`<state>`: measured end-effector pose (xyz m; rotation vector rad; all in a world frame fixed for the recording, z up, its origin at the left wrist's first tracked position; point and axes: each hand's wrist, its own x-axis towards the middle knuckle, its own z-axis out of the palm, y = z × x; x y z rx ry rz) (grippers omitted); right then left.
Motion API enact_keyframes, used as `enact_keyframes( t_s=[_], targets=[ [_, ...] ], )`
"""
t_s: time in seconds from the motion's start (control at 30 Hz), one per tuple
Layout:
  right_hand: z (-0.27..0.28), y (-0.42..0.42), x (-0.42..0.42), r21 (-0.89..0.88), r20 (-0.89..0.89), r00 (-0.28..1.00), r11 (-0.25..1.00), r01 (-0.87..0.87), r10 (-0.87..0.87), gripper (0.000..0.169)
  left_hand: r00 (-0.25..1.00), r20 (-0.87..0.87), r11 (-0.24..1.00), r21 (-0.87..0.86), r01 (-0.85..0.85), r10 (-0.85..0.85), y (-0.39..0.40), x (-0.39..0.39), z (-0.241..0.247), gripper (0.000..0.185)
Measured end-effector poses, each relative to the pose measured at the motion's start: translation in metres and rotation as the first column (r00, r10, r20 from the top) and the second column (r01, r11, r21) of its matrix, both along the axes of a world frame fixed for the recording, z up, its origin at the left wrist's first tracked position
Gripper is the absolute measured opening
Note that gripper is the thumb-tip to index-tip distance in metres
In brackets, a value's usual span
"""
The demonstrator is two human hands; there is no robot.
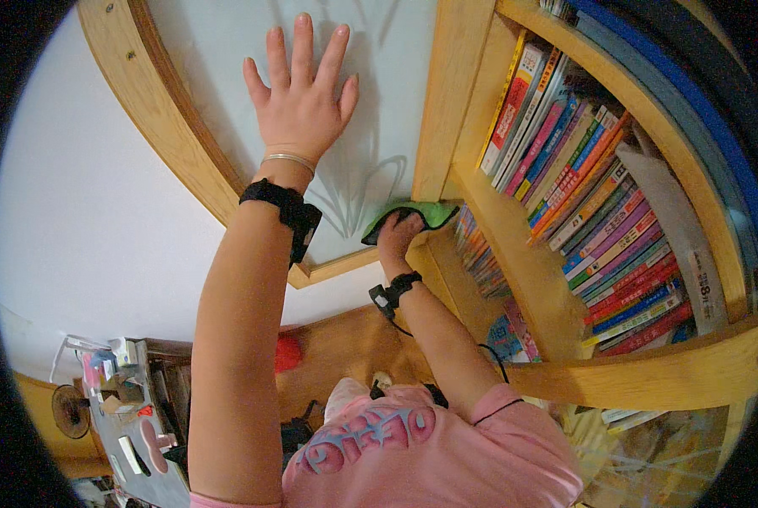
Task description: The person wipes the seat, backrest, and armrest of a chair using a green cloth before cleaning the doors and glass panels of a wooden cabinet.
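Observation:
My left hand [301,105] lies with fingers spread against a pale, glass-like panel [214,82] set in a wooden frame [452,95]. Faint curved leaf-like lines and soft shadows show on its surface. Lower down, my right hand [402,233] presses on a green cloth [433,214] with a black edge, at the panel's lower right corner beside the frame. Part of the cloth is hidden beneath my fingers. Each wrist carries a black strap with a small device, and a thin bangle circles the left one.
A wooden bookshelf [503,244] packed with upright books [614,222] stands close on the right. At lower left is a grey desk [115,432] with boxes and small items, near a round fan [71,411]. A red object [287,354] rests by the wooden floor [341,336].

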<state>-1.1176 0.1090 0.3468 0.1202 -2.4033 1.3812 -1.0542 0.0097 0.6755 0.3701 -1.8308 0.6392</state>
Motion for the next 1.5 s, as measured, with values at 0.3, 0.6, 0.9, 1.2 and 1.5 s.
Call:
enact_keyframes(
  t_s=[0.3, 0.6, 0.9, 1.2, 1.5],
  targets=[
    [-0.029, 0.011, 0.016, -0.053, 0.306, 0.938, 0.986, -0.155, 0.164, 0.058, 0.999, 0.008, 0.999, 0.003, -0.038, 0.038, 0.002, 0.000, -0.001, 0.060],
    [-0.125, -0.034, 0.023, 0.085, 0.152, 0.964, 0.969, -0.230, 0.216, 0.042, 1.000, -0.012, 1.000, -0.027, 0.007, -0.008, 0.009, -0.005, 0.008, 0.062],
    [-0.094, -0.055, 0.097, -0.123, 0.318, 0.869, 0.925, -0.359, 0.379, 0.052, 0.998, 0.052, 1.000, 0.002, 0.029, -0.029, 0.010, 0.004, 0.006, 0.067],
    [-0.078, 0.061, 0.060, 0.475, 0.543, 0.828, 0.763, -0.438, 0.138, 0.053, 0.851, 0.408, 0.935, 0.269, 0.232, -0.329, 0.010, 0.031, -0.124, 0.078],
    [-0.120, 0.046, 0.031, 0.752, 0.483, 0.843, 0.381, -0.538, 0.237, 0.055, 0.281, 0.662, 0.661, 0.742, -0.114, -0.695, 0.050, 0.182, -0.371, 0.070]
  ],
)
